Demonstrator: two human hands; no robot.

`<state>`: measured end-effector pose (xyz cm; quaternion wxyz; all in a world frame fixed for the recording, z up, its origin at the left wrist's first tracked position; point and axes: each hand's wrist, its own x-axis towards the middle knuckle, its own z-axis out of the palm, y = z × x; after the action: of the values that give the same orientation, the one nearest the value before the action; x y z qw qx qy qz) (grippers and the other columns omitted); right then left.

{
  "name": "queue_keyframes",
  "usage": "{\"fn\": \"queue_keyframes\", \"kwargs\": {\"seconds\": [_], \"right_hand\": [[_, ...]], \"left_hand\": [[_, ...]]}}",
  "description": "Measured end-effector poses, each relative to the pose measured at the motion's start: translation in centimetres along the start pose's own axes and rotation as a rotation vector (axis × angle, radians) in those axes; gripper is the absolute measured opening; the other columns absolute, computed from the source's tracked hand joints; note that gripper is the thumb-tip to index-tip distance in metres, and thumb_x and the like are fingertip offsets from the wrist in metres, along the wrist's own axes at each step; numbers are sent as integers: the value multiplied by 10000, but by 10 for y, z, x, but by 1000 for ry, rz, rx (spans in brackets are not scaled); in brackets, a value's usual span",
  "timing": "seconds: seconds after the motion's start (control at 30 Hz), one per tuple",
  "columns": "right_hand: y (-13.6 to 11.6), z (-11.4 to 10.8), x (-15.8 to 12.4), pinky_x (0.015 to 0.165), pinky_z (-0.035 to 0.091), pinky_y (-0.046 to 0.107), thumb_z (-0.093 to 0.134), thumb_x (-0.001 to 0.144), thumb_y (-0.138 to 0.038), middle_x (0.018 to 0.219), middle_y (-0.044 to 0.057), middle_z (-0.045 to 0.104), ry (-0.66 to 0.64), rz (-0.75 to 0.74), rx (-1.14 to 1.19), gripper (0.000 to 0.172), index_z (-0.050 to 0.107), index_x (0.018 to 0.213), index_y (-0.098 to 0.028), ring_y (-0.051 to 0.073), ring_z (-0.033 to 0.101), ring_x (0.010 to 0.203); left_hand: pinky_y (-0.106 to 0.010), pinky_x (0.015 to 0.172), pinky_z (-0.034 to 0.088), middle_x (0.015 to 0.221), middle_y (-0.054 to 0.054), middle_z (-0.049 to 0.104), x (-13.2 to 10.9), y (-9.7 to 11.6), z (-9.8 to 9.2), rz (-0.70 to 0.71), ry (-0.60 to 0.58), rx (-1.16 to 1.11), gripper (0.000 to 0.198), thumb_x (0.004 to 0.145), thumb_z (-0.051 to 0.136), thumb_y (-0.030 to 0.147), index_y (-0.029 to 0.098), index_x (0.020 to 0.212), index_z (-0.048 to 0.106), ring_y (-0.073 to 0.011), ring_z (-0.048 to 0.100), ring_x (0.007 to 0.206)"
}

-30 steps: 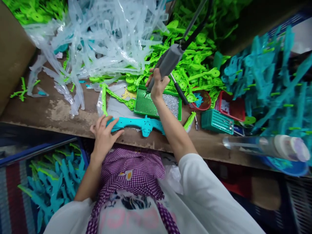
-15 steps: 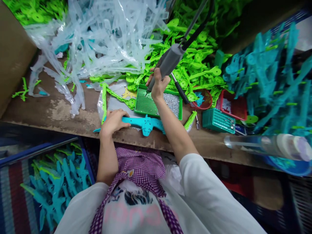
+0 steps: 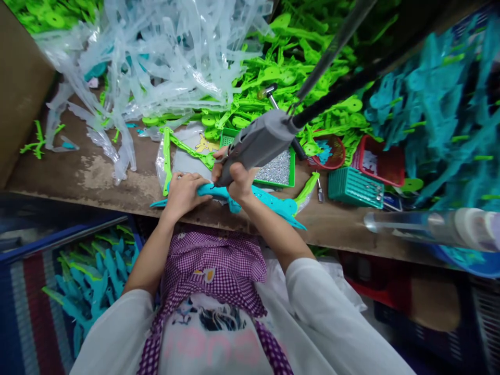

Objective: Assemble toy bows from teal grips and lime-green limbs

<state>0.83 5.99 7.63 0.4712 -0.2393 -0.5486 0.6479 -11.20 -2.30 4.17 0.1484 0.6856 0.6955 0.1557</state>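
My right hand (image 3: 239, 179) is wrapped round a grey electric screwdriver (image 3: 258, 143), tilted with its tip down at the blue plastic part (image 3: 273, 204). That part lies along the front of the bench, its middle partly hidden behind my right hand and forearm. My left hand (image 3: 186, 194) presses on the part's left end, thumb and fingers closed about it. Bright green plastic arms (image 3: 307, 192) join the part at both ends. Just behind my right hand sits a green tray (image 3: 291, 169) with many small silvery screws, partly covered by the screwdriver.
Clear plastic pieces (image 3: 167, 57) and green parts (image 3: 269, 78) are heaped at the back. To the right stand red baskets (image 3: 390, 177), a teal basket stack (image 3: 353, 187) and a clear tube (image 3: 414, 223). A hammer (image 3: 273, 96) lies behind the tray. Finished-looking blue parts (image 3: 97, 281) fill a crate at lower left.
My right hand has brought the screwdriver from over the screw tray down and left, onto the blue part near my left hand. The left hand stays on the part.
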Motion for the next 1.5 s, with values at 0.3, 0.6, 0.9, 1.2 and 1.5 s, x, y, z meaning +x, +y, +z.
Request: {"fn": "queue_keyframes", "kwargs": {"seconds": [0.3,0.6,0.9,1.2,1.5], "right_hand": [[4,0,4,455,474,256,643,646,-741,488,-48,500,-12,27,2,550,624,733,-198,117,538,480],[-1,6,5,508,513,268,599,691,-729,484,-37,460,-4,-1,-35,525,540,590,-217,129,576,545],[4,8,2,490,503,289,562,655,-814,532,-14,537,-40,-71,18,604,573,649,-209,117,526,478],[1,4,3,462,465,269,630,627,-773,503,-46,481,-1,-19,-35,569,610,739,-215,126,534,484],[21,2,0,505,465,285,675,678,-653,554,-26,489,-138,-51,-219,473,538,605,-206,117,491,535]], "left_hand": [[-465,1004,312,1211,-35,658,-3,-5,6,42,87,3,351,768,770,425,301,1087,688,-258,600,1085],[-568,1162,149,1247,-11,628,-7,-8,10,85,265,-118,88,830,719,394,316,849,755,-265,535,1211],[-558,1178,170,1269,2,643,-5,-7,9,23,261,-171,82,832,719,381,306,841,749,-244,553,1217],[-590,1141,170,1208,-49,677,-5,-6,9,49,129,-64,381,789,742,471,307,1129,691,-293,578,1161],[-518,1077,269,963,-58,718,-3,-5,11,43,123,8,277,838,670,488,221,906,693,-266,613,997]]}}
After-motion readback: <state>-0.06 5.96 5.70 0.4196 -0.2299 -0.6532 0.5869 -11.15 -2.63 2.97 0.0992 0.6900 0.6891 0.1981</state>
